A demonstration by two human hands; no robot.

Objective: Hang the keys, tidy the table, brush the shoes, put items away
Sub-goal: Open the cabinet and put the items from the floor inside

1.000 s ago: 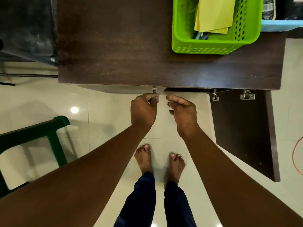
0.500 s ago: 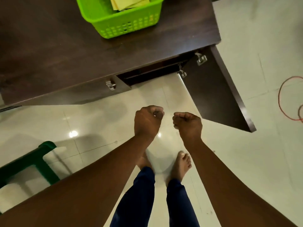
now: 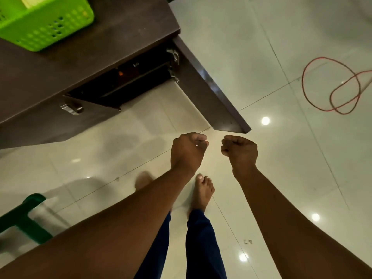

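Beside the table (image 3: 120, 37), door side: cabinet door (image 3: 205, 85) hangs open
Left hand (image 3: 188, 152): curled, nothing visible inside
Right hand (image 3: 240, 151): fisted, empty
Table top: green basket (image 3: 46, 27) remains
Keys, shoes: unseen
Progress: putting away unfinished, probably

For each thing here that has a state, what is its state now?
right cabinet door: swung open
left cabinet door: nearly shut, its edge slightly ajar
green basket: upright on the table top
red cable: lying looped on the floor
left hand: fingers curled, nothing seen in its grip
right hand: fingers curled, nothing seen in its grip
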